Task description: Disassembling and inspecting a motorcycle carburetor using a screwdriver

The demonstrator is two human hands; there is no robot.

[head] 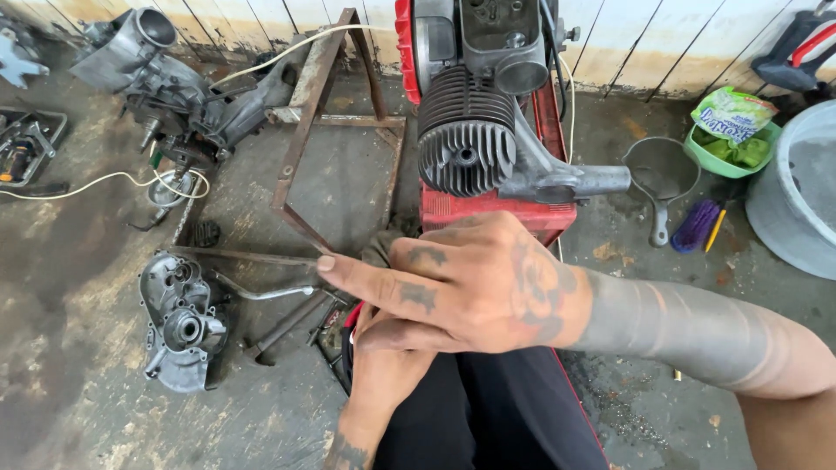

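Observation:
My right hand (470,283) reaches across from the right at the middle of the view, index finger stretched out to the left, with nothing visible in it. My left hand (383,370) lies under it against my dark trousers and is mostly hidden. Just beyond the hands, a grey engine with a finned cylinder (466,144) sits on a red stand (496,213). A grey engine side cover (183,322) lies on the floor to the left, with a bent metal lever (261,292) between it and my fingertip.
A rusty metal frame (305,148) and a second engine (174,87) stand at the back left, with a white cord (96,183) and a tool tray (26,148). At the right are a grey funnel (662,170), a purple brush (697,224), a green bowl (727,152) and a grey bucket (797,191).

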